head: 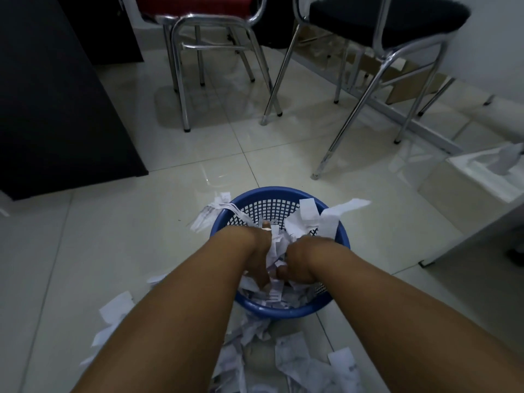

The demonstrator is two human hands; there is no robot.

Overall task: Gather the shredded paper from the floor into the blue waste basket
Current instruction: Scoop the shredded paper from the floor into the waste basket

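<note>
Inside the round blue plastic mesh waste basket (266,192), left hand (256,256) and right hand (299,265) grip white shredded paper strips (276,245). More strips drape its rim at ten and two o'clock, and others litter the pale tiled floor (170,236) at six.

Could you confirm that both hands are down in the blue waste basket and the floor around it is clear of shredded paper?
Not quite: the head view shows shredded paper lying on the floor on the person's side of the blue waste basket. The left hand and right hand are indeed down in the basket.
</note>
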